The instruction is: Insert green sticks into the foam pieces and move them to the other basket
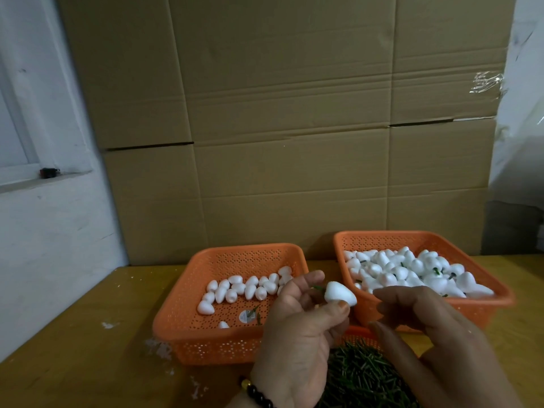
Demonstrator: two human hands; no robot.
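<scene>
mid-cycle at the table's [88, 363] near edge: left hand [297, 331] pinching a foam piece [340, 294] with a green stick [318, 288] already poking out, between the two baskets. right hand [426, 328] loosely curled, holding nothing visible. likely the end of an insertion. next, by judgement: dropping the piece into the fuller right basket [412, 240], then taking a fresh one from the left basket [182, 328] and a stick from the pile [362, 375].

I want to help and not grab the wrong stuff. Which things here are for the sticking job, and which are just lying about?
For the job:
- foam piece held by the left hand
- right hand
- green sticks
- left orange basket
- right orange basket

Just lying about:
- cardboard boxes
- small black thing on the ledge
- white crumbs
</scene>
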